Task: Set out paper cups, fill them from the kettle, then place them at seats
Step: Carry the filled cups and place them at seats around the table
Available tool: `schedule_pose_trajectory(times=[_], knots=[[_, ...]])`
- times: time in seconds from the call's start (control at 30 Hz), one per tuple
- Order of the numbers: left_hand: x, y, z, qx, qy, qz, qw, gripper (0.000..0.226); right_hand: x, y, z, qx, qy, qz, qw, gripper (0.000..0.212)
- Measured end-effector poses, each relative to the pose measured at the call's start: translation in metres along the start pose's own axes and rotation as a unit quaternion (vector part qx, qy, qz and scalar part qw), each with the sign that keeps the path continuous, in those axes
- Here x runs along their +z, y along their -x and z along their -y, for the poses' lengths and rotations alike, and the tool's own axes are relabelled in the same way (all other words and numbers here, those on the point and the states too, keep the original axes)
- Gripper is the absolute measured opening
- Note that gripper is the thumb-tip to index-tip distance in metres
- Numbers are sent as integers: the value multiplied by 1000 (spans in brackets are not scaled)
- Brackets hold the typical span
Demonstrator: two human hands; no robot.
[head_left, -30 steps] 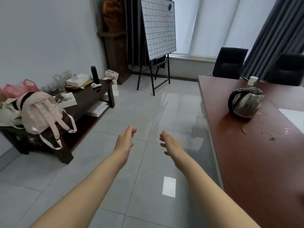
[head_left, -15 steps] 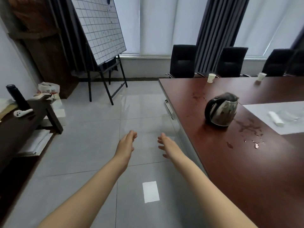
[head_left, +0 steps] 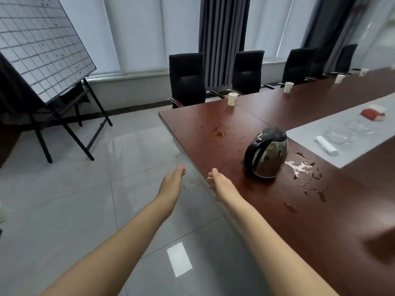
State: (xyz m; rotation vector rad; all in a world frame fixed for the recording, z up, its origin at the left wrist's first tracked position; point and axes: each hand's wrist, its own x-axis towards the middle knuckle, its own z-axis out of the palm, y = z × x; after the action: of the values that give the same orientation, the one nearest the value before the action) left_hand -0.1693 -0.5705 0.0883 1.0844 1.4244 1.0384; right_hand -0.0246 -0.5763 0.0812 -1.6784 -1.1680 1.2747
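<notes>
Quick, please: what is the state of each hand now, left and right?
Left hand: open, holds nothing, over the floor.
Right hand: open, holds nothing, at the table edge, short of the kettle.

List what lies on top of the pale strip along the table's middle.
On the pale strip: a white roll, crumpled clear plastic, and a red packet. The plastic blurs whatever is beneath it, and the strip's far end runs out of frame.
</notes>
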Motion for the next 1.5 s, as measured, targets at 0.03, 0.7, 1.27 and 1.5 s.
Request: schedule_pose_trajectory(times=[0.03,0.7,1.27,1.5], knots=[[8,-18,-4,2,-5,14,1000,29,-5,-17,2,5,-4,-9,1000,52],[188,-217,-44,-6,-65,289,955,22,-130,-144,24,77,-110,-266,955,46],[251,-262,-43,-44,-128,394,909,80,-110,-180,16,114,-198,-448,864,27],[257,-258,-52,-38,-244,387,888,85,-95,-205,9,124,-242,-443,854,39]])
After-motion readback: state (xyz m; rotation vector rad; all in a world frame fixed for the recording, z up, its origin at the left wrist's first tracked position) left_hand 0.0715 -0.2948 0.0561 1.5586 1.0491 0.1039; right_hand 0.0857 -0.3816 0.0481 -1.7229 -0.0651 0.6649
